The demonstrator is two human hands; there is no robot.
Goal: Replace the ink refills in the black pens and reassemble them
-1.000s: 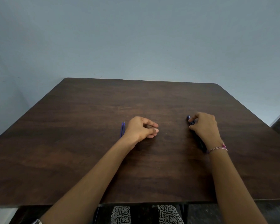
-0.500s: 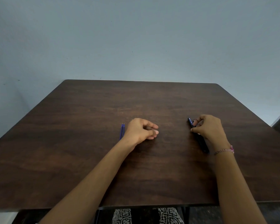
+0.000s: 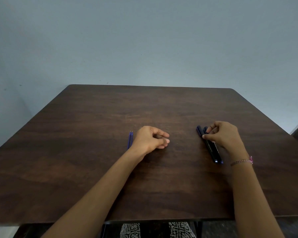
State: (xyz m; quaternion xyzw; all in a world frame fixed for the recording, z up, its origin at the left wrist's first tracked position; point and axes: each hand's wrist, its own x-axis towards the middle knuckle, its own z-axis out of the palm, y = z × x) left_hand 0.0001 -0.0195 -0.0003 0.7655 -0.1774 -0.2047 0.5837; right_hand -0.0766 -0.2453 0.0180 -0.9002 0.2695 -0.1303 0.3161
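R hand is over on the right side of the table, fingers curled, thumb and forefinger tips closed on the black pens near their far ends. Two pens, lying side by side and touching, flat on the wood, running from the fingertips back toward the wrist. So the grasp sits up at the far end, w/ most of both barrels stretching out free below the palm's left edge. Can't tell if the pinch has one pen or both; the fingers cover that spot. Near ends poke out just beside the bracelet, each w/ a small pale dot. Far ends look bluish, and the leftmost one stands clear of the fingers.

L hand rests near the table's middle, loosely curled, thumb against the fingers, nothing visible in it; the inside of the curl is in shadow, tho. Just beside its outer edge lie two blue refills, parallel, tips pointing away. Their near ends are hidden behind the wrist. Refills and pens are well apart, w/ the L hand between them.

Print on one pen barrel is too small to read. Under the table's near edge, patterned fabric is cut off by the frame. Both forearms run off the bottom.
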